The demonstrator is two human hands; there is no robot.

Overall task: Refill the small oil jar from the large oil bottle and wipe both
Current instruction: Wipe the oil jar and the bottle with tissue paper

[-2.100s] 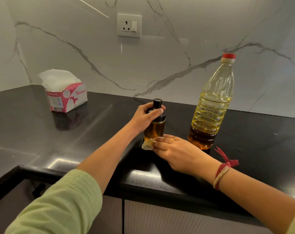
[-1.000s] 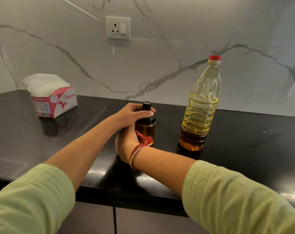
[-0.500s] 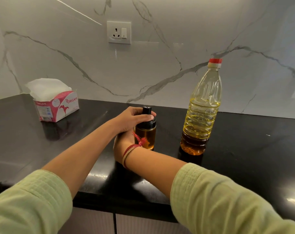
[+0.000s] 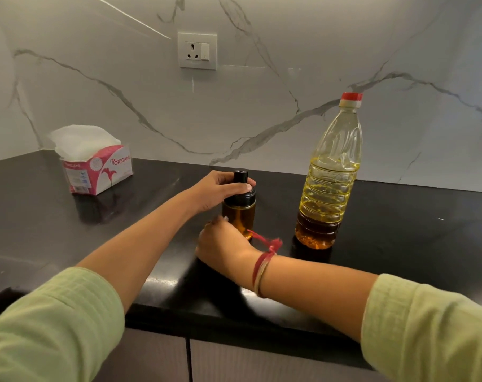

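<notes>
The small oil jar [image 4: 242, 216], amber glass with a black cap, stands on the black countertop [image 4: 405, 244]. My left hand [image 4: 216, 191] grips its cap from above. My right hand [image 4: 220, 245] is low at the jar's front left, fingers curled against the glass with its back to the camera. The tissue wad it held earlier is hidden behind it. The large oil bottle [image 4: 330, 186], clear plastic with a red cap on, stands upright just right of the jar, untouched and partly full of yellow oil.
A pink and white tissue box [image 4: 96, 169] sits at the back left of the counter. A wall socket [image 4: 197, 50] is set in the marble backsplash. The counter's front edge runs under my forearms, with cabinet doors below.
My right hand moved from the jar's front right, where the tissue showed, round to its front left side. My left hand kept its grip on the cap. The bottle stayed put.
</notes>
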